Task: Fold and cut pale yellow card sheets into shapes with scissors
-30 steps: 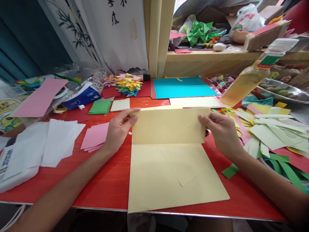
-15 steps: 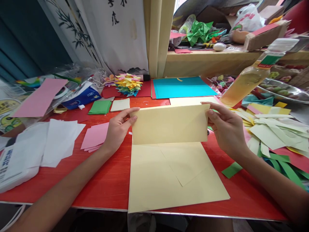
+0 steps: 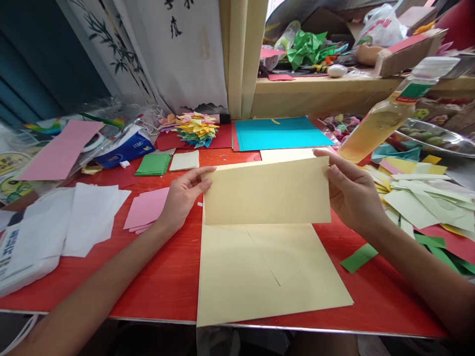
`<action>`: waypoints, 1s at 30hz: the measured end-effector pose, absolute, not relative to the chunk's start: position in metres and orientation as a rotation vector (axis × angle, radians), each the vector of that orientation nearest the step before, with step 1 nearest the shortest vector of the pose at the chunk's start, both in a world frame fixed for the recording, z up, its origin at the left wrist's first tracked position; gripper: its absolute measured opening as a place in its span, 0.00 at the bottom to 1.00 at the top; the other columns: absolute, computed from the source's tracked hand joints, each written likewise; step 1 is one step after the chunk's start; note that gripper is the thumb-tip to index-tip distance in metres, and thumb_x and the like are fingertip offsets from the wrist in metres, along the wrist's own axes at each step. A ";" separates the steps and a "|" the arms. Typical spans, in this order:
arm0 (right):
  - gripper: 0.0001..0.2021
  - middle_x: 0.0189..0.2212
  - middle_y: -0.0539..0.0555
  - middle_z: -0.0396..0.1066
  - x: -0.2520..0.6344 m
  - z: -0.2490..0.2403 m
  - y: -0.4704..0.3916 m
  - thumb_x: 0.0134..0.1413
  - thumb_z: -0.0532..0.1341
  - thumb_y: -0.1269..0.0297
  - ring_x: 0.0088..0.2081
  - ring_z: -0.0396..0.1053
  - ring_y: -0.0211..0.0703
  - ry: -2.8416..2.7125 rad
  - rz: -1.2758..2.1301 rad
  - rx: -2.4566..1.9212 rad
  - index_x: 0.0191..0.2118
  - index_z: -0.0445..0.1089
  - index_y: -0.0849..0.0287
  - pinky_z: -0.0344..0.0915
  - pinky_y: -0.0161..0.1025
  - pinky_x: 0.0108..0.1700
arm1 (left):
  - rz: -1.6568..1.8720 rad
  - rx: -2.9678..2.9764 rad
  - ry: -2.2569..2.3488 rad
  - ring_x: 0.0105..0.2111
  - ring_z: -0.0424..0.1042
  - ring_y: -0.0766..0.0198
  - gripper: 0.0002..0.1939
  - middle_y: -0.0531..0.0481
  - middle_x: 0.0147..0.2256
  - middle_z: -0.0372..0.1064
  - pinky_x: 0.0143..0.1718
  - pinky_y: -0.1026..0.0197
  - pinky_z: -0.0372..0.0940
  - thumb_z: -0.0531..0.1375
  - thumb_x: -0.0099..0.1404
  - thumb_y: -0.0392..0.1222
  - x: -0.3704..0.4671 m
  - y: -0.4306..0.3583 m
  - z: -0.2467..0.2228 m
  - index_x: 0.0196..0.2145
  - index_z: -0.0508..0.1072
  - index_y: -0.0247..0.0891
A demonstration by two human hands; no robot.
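Note:
Both hands hold up a pale yellow paper strip [image 3: 267, 193] by its two ends. My left hand [image 3: 185, 198] pinches the upper left corner between thumb and fingers. At the upper right corner my right hand [image 3: 352, 193] has the other end pinched, its fingertips partly behind the paper. Beneath and in front of the strip, larger pale yellow paper [image 3: 267, 301] lies on the red table [image 3: 159, 282], its near left corner over the front edge. Thin slanting lines show on this paper.
Pink squares [image 3: 146, 208] and white sheets [image 3: 92, 217] lie to the left. Blue paper [image 3: 282, 134] is at the back. A tilted bottle [image 3: 382, 121], paper scraps [image 3: 423, 198] and a green strip [image 3: 359, 257] are on the right.
My right hand has moved slightly right and up with its end of the strip, and more of the strip's right side shows. My left hand has barely moved.

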State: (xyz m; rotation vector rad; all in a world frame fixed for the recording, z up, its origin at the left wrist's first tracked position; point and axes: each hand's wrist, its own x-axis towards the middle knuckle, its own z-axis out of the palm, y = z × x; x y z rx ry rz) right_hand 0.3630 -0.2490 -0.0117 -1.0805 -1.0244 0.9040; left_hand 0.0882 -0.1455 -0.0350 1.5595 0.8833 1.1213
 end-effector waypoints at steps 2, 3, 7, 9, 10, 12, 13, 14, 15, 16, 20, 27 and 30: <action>0.12 0.35 0.49 0.72 0.364 -0.011 -0.249 0.54 0.59 0.63 0.35 0.68 0.34 -1.035 0.903 -1.099 0.45 0.72 0.47 0.66 0.32 0.34 | 1.115 1.560 0.874 0.38 0.68 0.65 0.15 0.50 0.39 0.70 0.39 0.63 0.65 0.61 0.56 0.40 0.088 -0.146 -0.035 0.42 0.73 0.42; 0.12 0.35 0.49 0.72 0.364 -0.011 -0.249 0.54 0.59 0.62 0.36 0.69 0.36 -1.040 0.898 -1.111 0.45 0.72 0.47 0.66 0.33 0.34 | 1.113 1.560 0.870 0.38 0.68 0.65 0.15 0.50 0.39 0.70 0.40 0.63 0.65 0.61 0.56 0.40 0.088 -0.146 -0.035 0.42 0.73 0.42; 0.13 0.36 0.50 0.72 0.365 -0.011 -0.249 0.54 0.59 0.62 0.37 0.69 0.38 -1.034 0.896 -1.130 0.45 0.72 0.47 0.66 0.34 0.35 | 1.121 1.567 0.868 0.38 0.68 0.65 0.14 0.50 0.39 0.70 0.40 0.63 0.65 0.61 0.56 0.40 0.088 -0.146 -0.035 0.42 0.74 0.42; 0.12 0.35 0.50 0.72 0.366 -0.010 -0.249 0.54 0.59 0.63 0.36 0.69 0.36 -1.018 0.903 -1.128 0.44 0.72 0.48 0.65 0.33 0.35 | 1.133 1.573 0.871 0.38 0.68 0.65 0.14 0.50 0.39 0.70 0.39 0.63 0.65 0.61 0.56 0.40 0.088 -0.146 -0.035 0.42 0.74 0.42; 0.11 0.34 0.50 0.72 0.366 -0.010 -0.248 0.54 0.59 0.63 0.34 0.69 0.35 -1.008 0.903 -1.130 0.43 0.73 0.48 0.65 0.33 0.34 | 1.137 1.577 0.873 0.38 0.68 0.65 0.14 0.50 0.39 0.70 0.39 0.63 0.65 0.61 0.56 0.40 0.088 -0.147 -0.035 0.41 0.74 0.42; 0.10 0.30 0.50 0.71 0.367 -0.010 -0.248 0.53 0.59 0.64 0.31 0.67 0.33 -0.985 0.899 -1.139 0.41 0.74 0.50 0.64 0.31 0.32 | 1.142 1.583 0.872 0.37 0.69 0.65 0.13 0.50 0.38 0.70 0.38 0.64 0.65 0.61 0.56 0.39 0.089 -0.147 -0.034 0.41 0.74 0.42; 0.10 0.29 0.49 0.71 0.367 -0.011 -0.247 0.53 0.60 0.64 0.30 0.67 0.32 -0.975 0.895 -1.146 0.41 0.75 0.51 0.64 0.31 0.31 | 1.144 1.586 0.872 0.36 0.69 0.66 0.13 0.51 0.37 0.70 0.38 0.64 0.65 0.61 0.56 0.39 0.089 -0.148 -0.034 0.41 0.74 0.42; 0.09 0.28 0.50 0.71 0.367 -0.011 -0.247 0.52 0.60 0.64 0.29 0.67 0.32 -0.968 0.888 -1.152 0.39 0.75 0.52 0.65 0.31 0.31 | 1.147 1.590 0.872 0.36 0.69 0.66 0.13 0.51 0.37 0.70 0.37 0.64 0.65 0.61 0.56 0.39 0.089 -0.148 -0.034 0.41 0.74 0.43; 0.08 0.29 0.50 0.71 0.367 -0.012 -0.247 0.52 0.61 0.64 0.29 0.67 0.33 -0.966 0.881 -1.155 0.38 0.75 0.53 0.65 0.31 0.31 | 1.151 1.593 0.873 0.36 0.69 0.66 0.13 0.51 0.37 0.70 0.37 0.64 0.65 0.61 0.56 0.39 0.089 -0.148 -0.033 0.41 0.74 0.43; 0.08 0.30 0.51 0.72 0.367 -0.013 -0.246 0.51 0.61 0.64 0.29 0.67 0.34 -0.968 0.878 -1.155 0.37 0.76 0.54 0.65 0.33 0.31 | 1.159 1.596 0.876 0.36 0.69 0.66 0.13 0.51 0.37 0.70 0.37 0.64 0.65 0.60 0.56 0.39 0.089 -0.149 -0.033 0.41 0.74 0.43; 0.06 0.29 0.52 0.72 0.367 -0.016 -0.245 0.50 0.62 0.65 0.30 0.68 0.37 -0.985 0.860 -1.162 0.35 0.76 0.55 0.66 0.36 0.31 | 1.188 1.605 0.894 0.36 0.69 0.66 0.13 0.52 0.36 0.70 0.37 0.64 0.64 0.60 0.57 0.40 0.089 -0.149 -0.033 0.41 0.73 0.44; 0.05 0.26 0.50 0.71 0.368 -0.017 -0.245 0.48 0.64 0.65 0.28 0.67 0.33 -0.999 0.780 -1.206 0.33 0.77 0.55 0.67 0.31 0.30 | 1.173 1.591 0.878 0.37 0.69 0.66 0.13 0.51 0.38 0.70 0.38 0.65 0.64 0.60 0.57 0.40 0.089 -0.149 -0.032 0.42 0.73 0.43; 0.06 0.25 0.49 0.71 0.368 -0.018 -0.245 0.48 0.64 0.63 0.28 0.68 0.34 -1.017 0.736 -1.218 0.33 0.77 0.55 0.68 0.32 0.30 | 1.181 1.614 0.886 0.39 0.69 0.65 0.14 0.50 0.41 0.70 0.39 0.64 0.65 0.60 0.57 0.40 0.089 -0.151 -0.031 0.42 0.73 0.41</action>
